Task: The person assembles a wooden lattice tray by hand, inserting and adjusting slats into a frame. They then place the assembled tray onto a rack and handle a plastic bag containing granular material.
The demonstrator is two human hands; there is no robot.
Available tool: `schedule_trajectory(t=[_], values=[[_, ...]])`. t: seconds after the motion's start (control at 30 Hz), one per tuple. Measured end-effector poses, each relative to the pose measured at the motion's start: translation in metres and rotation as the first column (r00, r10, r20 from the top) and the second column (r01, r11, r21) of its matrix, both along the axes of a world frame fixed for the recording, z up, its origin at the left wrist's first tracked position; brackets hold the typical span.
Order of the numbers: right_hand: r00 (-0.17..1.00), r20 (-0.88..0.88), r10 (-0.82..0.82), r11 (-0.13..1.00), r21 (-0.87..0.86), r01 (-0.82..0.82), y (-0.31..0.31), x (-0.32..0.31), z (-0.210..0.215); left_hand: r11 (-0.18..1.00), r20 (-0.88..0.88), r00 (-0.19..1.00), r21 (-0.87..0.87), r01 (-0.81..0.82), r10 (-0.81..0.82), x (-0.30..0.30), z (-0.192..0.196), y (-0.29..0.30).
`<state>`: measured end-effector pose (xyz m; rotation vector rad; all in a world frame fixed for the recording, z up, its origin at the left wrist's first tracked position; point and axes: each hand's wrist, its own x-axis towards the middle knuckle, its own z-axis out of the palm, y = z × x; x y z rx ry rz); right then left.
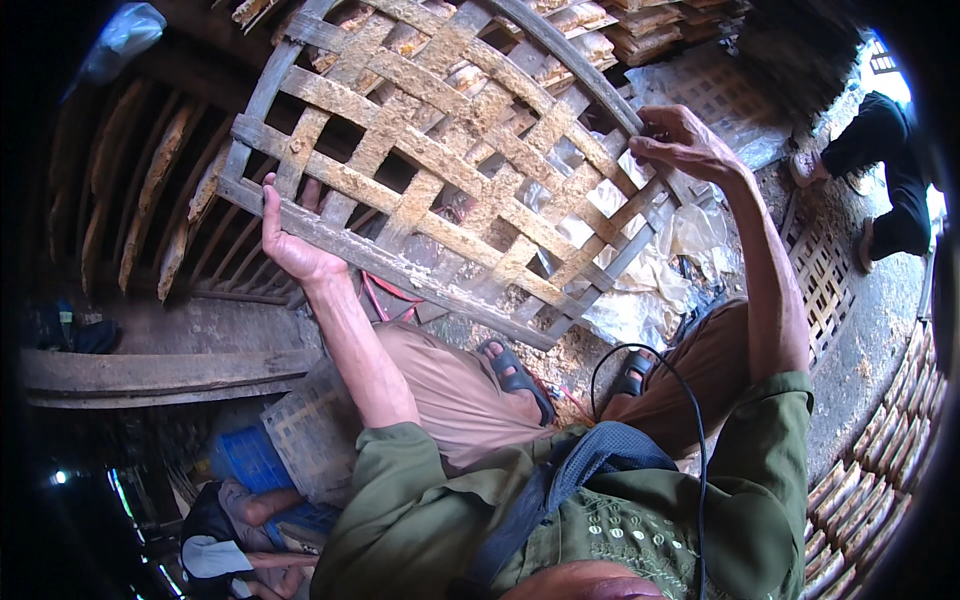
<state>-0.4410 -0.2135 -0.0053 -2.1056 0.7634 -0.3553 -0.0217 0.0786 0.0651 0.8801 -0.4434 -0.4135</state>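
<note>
A wide woven bamboo tray [440,190] with a grey wooden frame is raised in front of me, tilted, its slats coated with pale brown crumbs. My left hand [300,245] grips the frame at its lower left side, thumb on the near face and fingers partly hidden behind the slats. At the upper right corner, my right hand [685,145] is closed round the frame's edge. Through the gaps in the weave, stacked pale slabs show behind the tray.
Racks with upright slabs [165,200] stand on the left, above a wooden beam [170,375]. Crumpled plastic sheeting [650,290] lies beyond my knees. Another person's legs [880,160] are at the far right. A second person [240,540] sits lower left by a blue crate [255,460]. More slabs [870,490] lie lower right.
</note>
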Motion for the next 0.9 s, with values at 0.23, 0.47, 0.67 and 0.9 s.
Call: schedule_trajectory(t=[0.23, 0.47, 0.67, 0.9], values=[[0.987, 0.160, 0.003, 0.982, -0.188, 0.028, 0.012, 0.022, -0.004, 0.997, -0.004, 0.997, 0.007, -0.075, 0.075, 0.003, -0.001, 0.010], [0.968, 0.249, 0.029, 0.995, -0.099, -0.005, -0.006, 0.020, -0.025, 0.998, 0.004, 0.998, 0.010, -0.064, 0.064, 0.002, 0.004, 0.013], [0.971, -0.191, -0.144, 0.974, -0.201, 0.105, 0.017, 0.033, 0.013, 0.999, 0.030, 0.998, -0.002, -0.053, 0.053, 0.000, 0.005, 0.004], [0.885, 0.463, -0.059, 0.991, 0.133, -0.003, 0.030, 0.073, -0.020, 1.000, 0.091, 0.996, 0.010, -0.004, 0.003, 0.003, 0.007, 0.030]])
